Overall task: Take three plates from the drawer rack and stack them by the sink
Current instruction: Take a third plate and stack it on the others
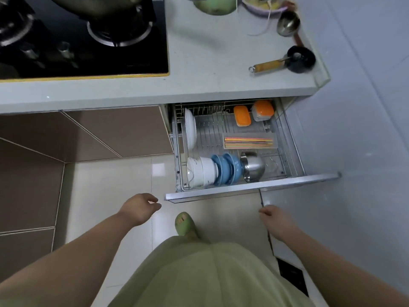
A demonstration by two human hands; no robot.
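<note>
White round plates [190,131] stood on edge at the left of the open wire drawer rack [285,151], untaken, while the left hand [139,207] and right hand [274,218] hung relaxed, empty, so reaching in seemed next

Pale green garment [199,273]; matching green open-toed slipper [183,222]; bare forearms.

I can read no text, label, brand or number on anything in front of me.

Open drawer rack [285,151] holding upright white plates [190,130], bowls [225,169], orange-lidded boxes [242,115], chopstick tray [249,141]
</note>
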